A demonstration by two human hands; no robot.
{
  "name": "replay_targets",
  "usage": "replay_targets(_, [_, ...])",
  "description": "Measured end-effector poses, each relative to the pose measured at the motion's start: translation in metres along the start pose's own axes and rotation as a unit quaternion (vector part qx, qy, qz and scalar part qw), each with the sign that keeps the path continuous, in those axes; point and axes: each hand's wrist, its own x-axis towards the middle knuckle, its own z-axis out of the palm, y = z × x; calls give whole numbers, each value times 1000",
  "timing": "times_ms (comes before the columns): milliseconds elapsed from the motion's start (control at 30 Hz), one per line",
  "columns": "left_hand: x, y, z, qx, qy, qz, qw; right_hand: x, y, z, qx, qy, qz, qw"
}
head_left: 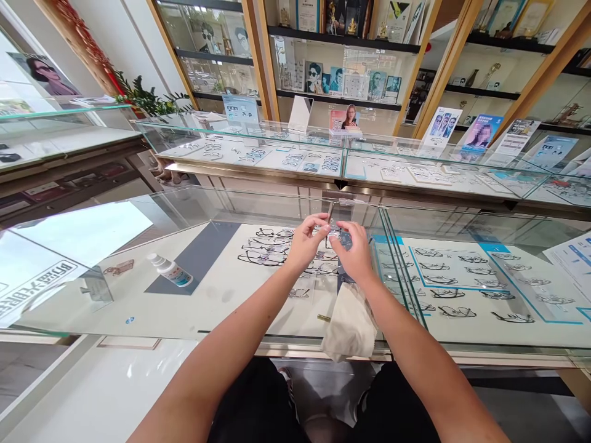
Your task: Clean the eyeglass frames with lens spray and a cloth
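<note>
My left hand and my right hand meet above the glass counter and together pinch a pair of thin-framed glasses, one temple sticking up. A beige cleaning cloth lies on the glass just under my right wrist and hangs over the front edge. Rows of spectacle frames lie on a white tray inside the case below my hands.
A small white bottle lies on the counter to the left. More frames on blue-edged trays fill the case to the right. A second display counter stands beyond, with shelves of pictures and trophies behind it.
</note>
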Motion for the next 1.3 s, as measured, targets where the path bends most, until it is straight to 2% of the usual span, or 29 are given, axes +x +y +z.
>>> replay_targets(133, [-3,-1,2,-17,-36,-27,999,-1,3,6,33,-39,-6,999])
replay_targets(333, [0,3,6,-41,-51,-57,996,-1,6,8,80,-36,16,996])
replay_targets(467, [-10,21,12,86,-12,-56,995,2,10,4,88,-18,21,996])
replay_targets(567, [-36,43,3,162,45,-38,985,5,15,-2,84,4,28,996])
replay_targets(633, [-59,56,-13,193,120,23,973,7,19,-5,72,26,27,997])
replay_targets(667, [-71,62,-25,216,184,66,957,7,21,-6,66,33,25,997])
replay_targets(700, [-82,66,-39,245,260,109,928,8,23,-7,62,32,22,997])
replay_targets(767, [-99,69,-73,308,418,163,839,8,26,-9,50,33,16,998])
replay_targets(800, [-104,69,-92,334,477,161,797,9,28,-10,45,34,14,998])
replay_targets(833, [-107,66,-112,352,517,143,767,9,29,-11,41,35,15,998])
replay_targets(867, [-108,63,-131,365,543,109,749,9,31,-12,38,38,16,998])
replay_targets(933, [-107,54,-166,384,565,19,730,10,34,-14,33,46,20,998])
replay_targets(967, [-106,51,-181,388,556,-29,735,11,36,-15,30,49,22,998])
replay_targets(1067, [-106,44,-210,372,482,-145,780,14,42,-18,25,58,35,997])
replay_targets(1167, [-108,46,-217,360,450,-162,801,18,46,-22,27,71,48,996])
replay_targets(1300, [-100,53,-204,342,409,-137,835,21,47,-26,41,88,61,993])
